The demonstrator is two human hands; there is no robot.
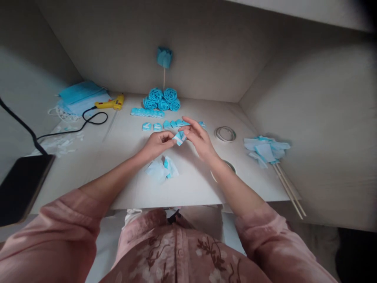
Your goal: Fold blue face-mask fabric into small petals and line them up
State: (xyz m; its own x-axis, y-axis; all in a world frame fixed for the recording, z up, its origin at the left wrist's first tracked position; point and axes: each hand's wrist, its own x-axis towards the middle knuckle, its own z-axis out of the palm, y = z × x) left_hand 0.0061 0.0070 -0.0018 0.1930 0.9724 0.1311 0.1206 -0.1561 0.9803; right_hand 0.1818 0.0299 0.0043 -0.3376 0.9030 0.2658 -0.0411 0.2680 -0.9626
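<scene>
Over the middle of the table, my left hand (157, 144) pinches a small folded piece of blue and white mask fabric (179, 138) between thumb and fingers. My right hand (200, 142) grips the other side of this piece, its upper fingers stretched above it. Just beyond lie a row of similar folded blue pieces (173, 124), partly covered by my right fingers, and an overlapping strip of them (147, 113). Behind these are stacked several rolled blue fabric roses (163, 103). Crumpled white and blue scraps (161, 169) lie on the near side of my hands.
A blue flower head (164, 57) stands on a stick at the back. At left are blue masks (82, 92), a yellow glue gun (110, 103) with its cord, and a phone (25, 188). A tape roll (216, 135) and wooden sticks (290, 190) with fabric are at right.
</scene>
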